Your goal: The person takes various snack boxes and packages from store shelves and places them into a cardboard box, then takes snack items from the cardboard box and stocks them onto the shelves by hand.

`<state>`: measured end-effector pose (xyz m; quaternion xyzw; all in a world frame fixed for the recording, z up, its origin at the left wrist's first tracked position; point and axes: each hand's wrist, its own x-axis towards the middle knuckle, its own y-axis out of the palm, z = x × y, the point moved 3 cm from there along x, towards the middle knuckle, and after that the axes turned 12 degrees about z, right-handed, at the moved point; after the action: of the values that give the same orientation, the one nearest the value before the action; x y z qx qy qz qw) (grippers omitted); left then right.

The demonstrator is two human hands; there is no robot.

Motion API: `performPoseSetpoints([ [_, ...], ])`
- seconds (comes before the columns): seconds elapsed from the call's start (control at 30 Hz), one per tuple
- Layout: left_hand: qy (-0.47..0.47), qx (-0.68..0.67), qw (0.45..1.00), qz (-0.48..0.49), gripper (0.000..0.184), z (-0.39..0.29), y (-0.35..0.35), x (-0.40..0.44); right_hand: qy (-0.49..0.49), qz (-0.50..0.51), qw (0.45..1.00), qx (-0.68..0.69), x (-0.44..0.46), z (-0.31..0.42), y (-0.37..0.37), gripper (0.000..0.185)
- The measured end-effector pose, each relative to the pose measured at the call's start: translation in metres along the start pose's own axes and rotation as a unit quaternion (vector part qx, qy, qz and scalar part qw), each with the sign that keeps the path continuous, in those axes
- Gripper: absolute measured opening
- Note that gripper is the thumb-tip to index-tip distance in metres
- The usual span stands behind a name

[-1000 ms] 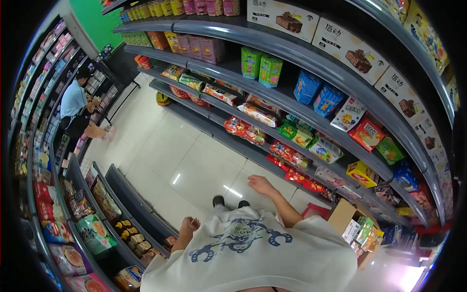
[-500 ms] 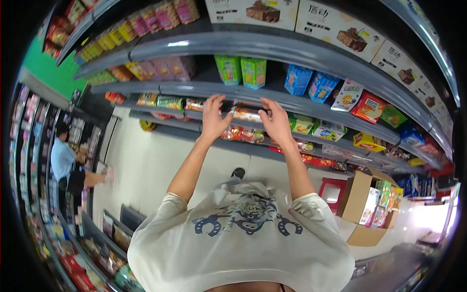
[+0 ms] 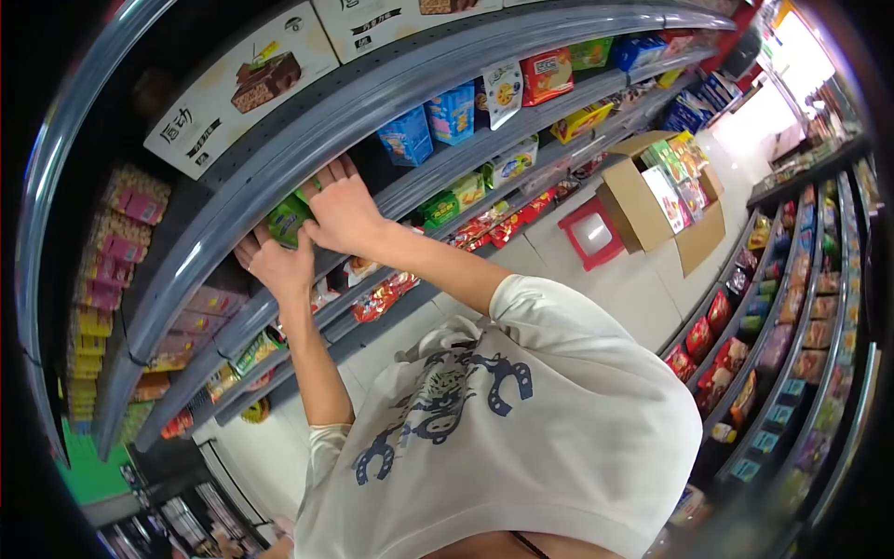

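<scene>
Head view: left hand [image 3: 282, 267] and right hand [image 3: 346, 216] flank green packs [image 3: 288, 220], seemingly steadying them (whether either grips, one cannot tell).

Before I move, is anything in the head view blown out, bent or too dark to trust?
Head view: the bright opening at upper right is blown out; wide-angle distortion bows the shelf edge, which carries glare streaks; the lower-right corner is smeary; shadow darkens the recess beside the blue boxes.
</scene>
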<state>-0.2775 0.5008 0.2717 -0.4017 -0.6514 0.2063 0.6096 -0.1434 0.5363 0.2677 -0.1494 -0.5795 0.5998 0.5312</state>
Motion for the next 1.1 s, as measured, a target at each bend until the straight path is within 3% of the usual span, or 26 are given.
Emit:
performPoseSetpoints([
  [0.13, -0.049, -0.047, 0.995, 0.073, 0.075, 0.018, 0.007, -0.003, 0.011, 0.033, 0.999, -0.011, 0.008, 0.007, 0.013, 0.085],
  [0.6, -0.068, -0.203, 0.976, 0.041, 0.077, 0.040, 0.011, -0.001, 0.075, -0.075, 0.994, 0.030, 0.020, 0.001, 0.019, 0.076],
  [0.7, -0.063, -0.241, 0.968, 0.031, 0.077, 0.042, 0.015, 0.000, 0.106, -0.035, 0.987, 0.113, 0.019, -0.004, 0.017, 0.072],
  [0.77, -0.051, -0.287, 0.956, 0.034, 0.077, 0.044, 0.020, 0.001, 0.097, -0.047, 0.989, 0.103, 0.016, -0.002, 0.017, 0.073],
  [0.9, -0.044, -0.252, 0.967, 0.010, 0.083, 0.053, 0.016, -0.001, 0.091, -0.067, 0.986, 0.125, 0.003, 0.008, 0.003, 0.077],
  [1.1, -0.053, -0.254, 0.964, 0.064, 0.088, 0.055, -0.001, -0.013, -0.020, -0.098, 0.984, 0.151, -0.022, 0.021, -0.007, 0.072],
])
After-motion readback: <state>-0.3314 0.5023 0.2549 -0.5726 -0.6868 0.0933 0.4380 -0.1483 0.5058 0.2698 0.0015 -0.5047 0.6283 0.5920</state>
